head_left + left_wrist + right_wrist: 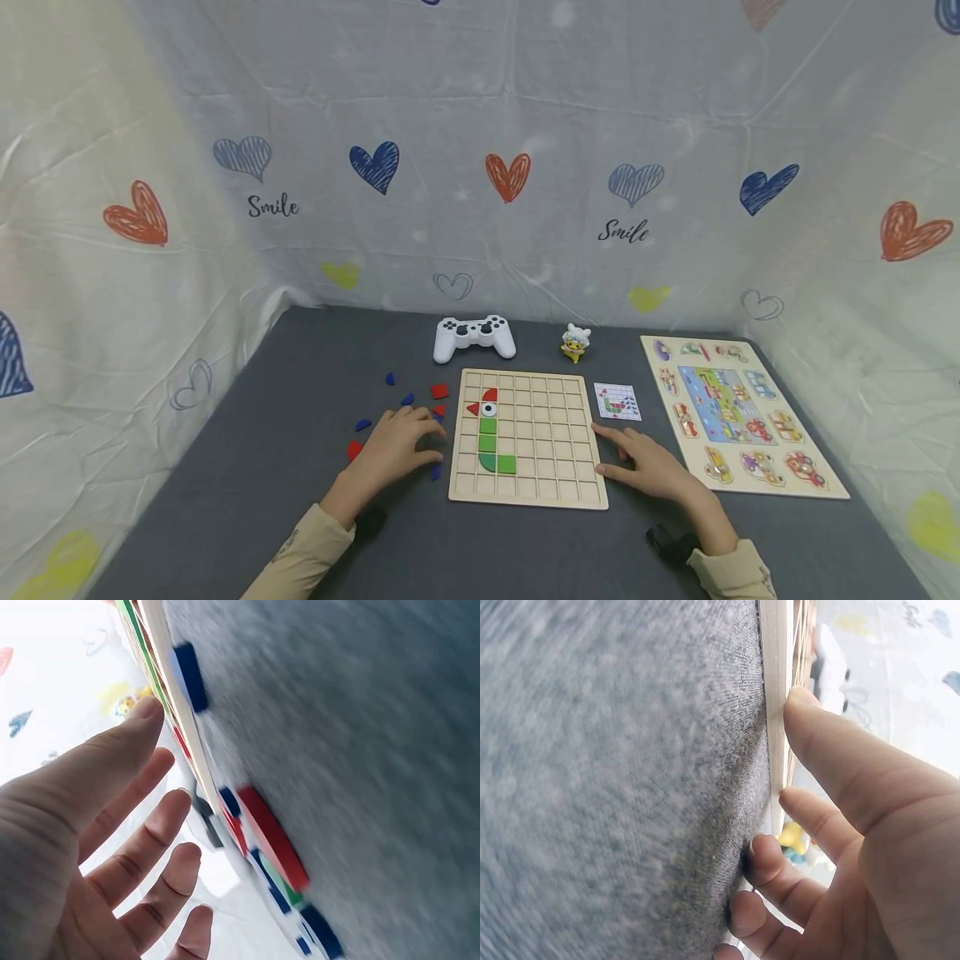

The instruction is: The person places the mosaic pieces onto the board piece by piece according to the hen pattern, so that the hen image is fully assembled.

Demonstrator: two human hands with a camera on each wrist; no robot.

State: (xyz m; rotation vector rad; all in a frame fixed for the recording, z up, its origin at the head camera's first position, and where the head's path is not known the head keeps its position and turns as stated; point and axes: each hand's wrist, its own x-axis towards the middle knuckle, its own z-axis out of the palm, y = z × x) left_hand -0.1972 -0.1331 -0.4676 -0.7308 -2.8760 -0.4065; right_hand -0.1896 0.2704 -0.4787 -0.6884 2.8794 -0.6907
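1. Left hand (397, 442): hangs over the table just left of the board, thumb and fingers apart, nothing between them that I can see.
2. Right hand (652, 467): thumb and index fingertip are on the board's right edge, spread apart from each other, so it's touching, not clamped.
3. The gridded wooden board (540, 450) sits flat in the middle of the dark table (510, 550), between the hands.
4. Toward its left side: a red rounded piece (490, 393) at the far end, a red triangle (472, 408) left of a round eye piece (489, 409), then two green squares (487, 435) running nearer, a darker green rounded piece (487, 462), and another green square (507, 465) on its right.
5. Loose bits lie left of the board around the left hand: a red square (439, 391), some blue pieces (407, 400), plus a red piece (354, 449) partly hidden by that hand.
6. Right of the board there's a small picture card (618, 402), then a big picture puzzle (675, 383) further right.
7. Far side: white game controller (475, 337), with a little figurine (575, 342) to its right.
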